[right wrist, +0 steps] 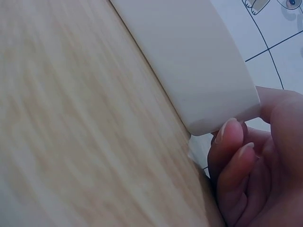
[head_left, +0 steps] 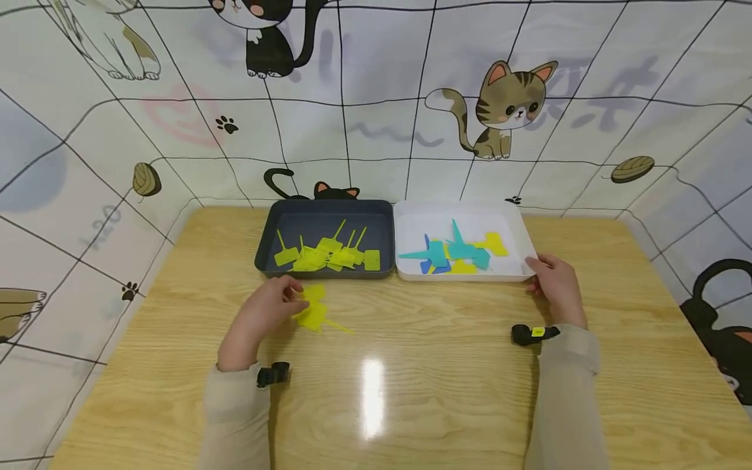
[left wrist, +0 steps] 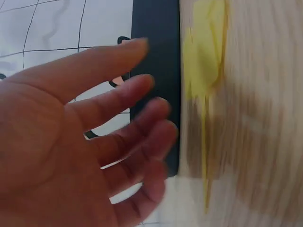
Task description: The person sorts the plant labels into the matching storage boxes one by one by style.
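Observation:
My left hand (head_left: pixel 267 310) hovers at the front edge of the dark grey tray (head_left: pixel 323 274), fingers loosely bent. In the left wrist view its palm and fingertips hold nothing. Just right of it, a small pile of flat yellow tags (head_left: pixel 314 310) lies on the table, one thin tail pointing right. Inside the grey tray are several yellow tags (head_left: pixel 329 254) with thin tails. My right hand (head_left: pixel 557 287) grips the front right corner of the white tray (head_left: pixel 511 251), thumb on the rim and fingers curled below. That tray holds teal pointed tags (head_left: pixel 467 250), plus blue and yellow pieces.
Both trays stand side by side at the back of the wooden table (head_left: pixel 435 385), close to a wall covering (head_left: pixel 382 130) printed with cats and grid lines. A similar covering rises on the left and right sides.

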Available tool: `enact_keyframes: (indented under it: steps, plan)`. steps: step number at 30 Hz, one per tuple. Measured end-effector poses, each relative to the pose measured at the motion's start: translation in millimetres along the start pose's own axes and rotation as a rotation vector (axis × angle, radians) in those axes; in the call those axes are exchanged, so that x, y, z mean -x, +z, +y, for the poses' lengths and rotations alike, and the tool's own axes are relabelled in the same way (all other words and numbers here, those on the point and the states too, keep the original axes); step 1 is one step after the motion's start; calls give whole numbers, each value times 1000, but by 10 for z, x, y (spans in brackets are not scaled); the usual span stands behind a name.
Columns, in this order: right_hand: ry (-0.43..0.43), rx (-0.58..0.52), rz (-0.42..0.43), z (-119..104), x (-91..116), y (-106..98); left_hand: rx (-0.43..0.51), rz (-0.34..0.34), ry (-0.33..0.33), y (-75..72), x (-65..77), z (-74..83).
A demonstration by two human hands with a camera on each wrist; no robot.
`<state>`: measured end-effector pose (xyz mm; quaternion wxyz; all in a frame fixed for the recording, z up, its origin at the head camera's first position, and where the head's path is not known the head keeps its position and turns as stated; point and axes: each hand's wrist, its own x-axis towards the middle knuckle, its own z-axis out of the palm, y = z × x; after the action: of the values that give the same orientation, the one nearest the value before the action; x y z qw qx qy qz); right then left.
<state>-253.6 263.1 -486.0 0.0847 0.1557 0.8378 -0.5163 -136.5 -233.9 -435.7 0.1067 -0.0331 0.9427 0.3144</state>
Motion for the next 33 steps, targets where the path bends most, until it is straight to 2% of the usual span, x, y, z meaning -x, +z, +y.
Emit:
enact_keyframes:
  steps: [5, 10, 12, 19, 23, 27, 33]
  plan:
    - [12, -6, -2, 23, 37, -48, -172, -30, -7, 78, 45, 7]
    - [8, -26, -13, 50, 45, -27, -216, -36, -24, 110, 22, -17]
    - [-1, -30, -13, 54, 46, -6, -198, -43, -21, 112, 5, -34]
    - [-33, -33, 2, 40, 52, 36, -11, -127, 8, 93, -18, -104]
    - [-19, -39, -15, 43, 69, 43, -1, -141, 72, 69, -25, -84]
    - [-10, -40, -27, 45, 78, 41, -17, -126, 141, 20, -30, -35]
    - [-26, -11, -3, 22, 75, -5, 0, -117, 164, -33, -78, 46]
